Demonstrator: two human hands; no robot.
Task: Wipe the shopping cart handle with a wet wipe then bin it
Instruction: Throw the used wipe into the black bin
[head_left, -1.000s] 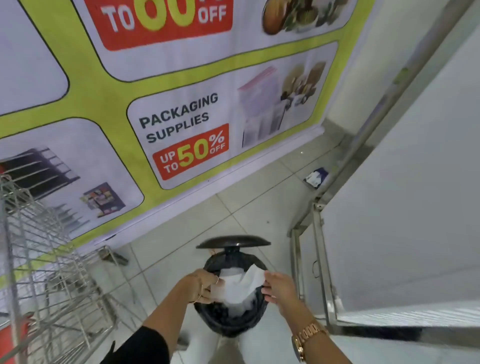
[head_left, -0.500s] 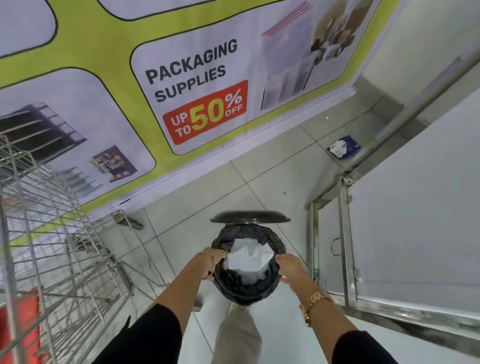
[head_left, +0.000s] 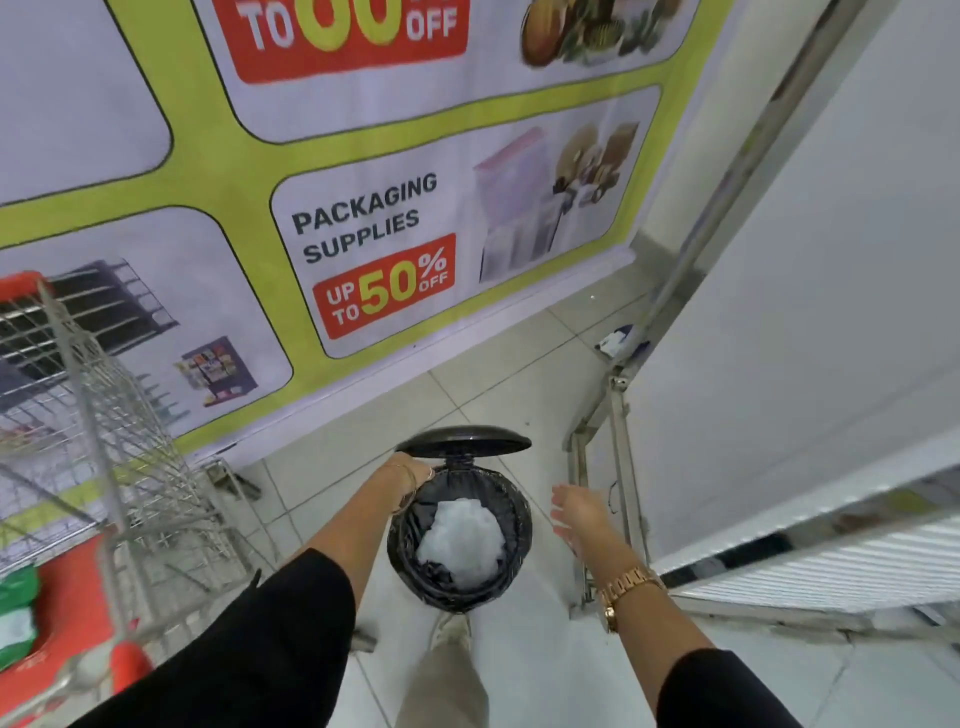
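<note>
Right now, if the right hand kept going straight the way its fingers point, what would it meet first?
Probably nothing near: the right hand is open beside the bin, fingers aimed over bare floor tiles toward the promotional banner. Depth is unclear.

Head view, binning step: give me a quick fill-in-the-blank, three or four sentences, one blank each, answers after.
1. The crumpled white wet wipe lies inside the ____.
2. The bin is lined with a bag whose colour is ____.
3. The gold watch sits on the wrist of the ____ hand.
4. The left hand is at the bin's rim, just below its raised ____.

Missing words: bin; black; right; lid
</note>
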